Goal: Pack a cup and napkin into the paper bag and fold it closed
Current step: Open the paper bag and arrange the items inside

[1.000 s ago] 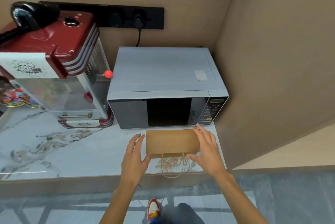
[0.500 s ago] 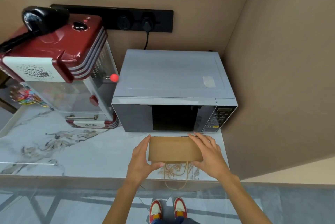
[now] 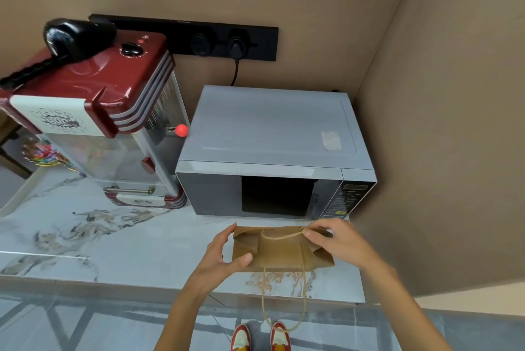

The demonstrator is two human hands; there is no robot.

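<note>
Hands: both grip the paper bag at the near edge of the surface; the left hand pinches the bag's left end between thumb and fingers, the right hand pinches the far top edge, where one string handle crosses.
Paper bag: brown, lying flat just in front of the microwave, side folds creased inward; its second handle loop hangs over the surface's front edge.
Bag contents: cannot tell; the mouth shows nothing inside, and neither cup nor napkin can be made out.
Floor: two red-and-white shoes appear below the surface edge, cut off by the frame.
Surface: white marble with grey and brown veining.
Microwave: grey, door shut, dark window, control panel at right; it closes off the space behind the bag.
Popcorn machine: red and clear, left of the microwave, a red knob almost touching the microwave's side; its left part is cut off.
Wall: black socket strip with one plug and cord running down behind the microwave.
</note>
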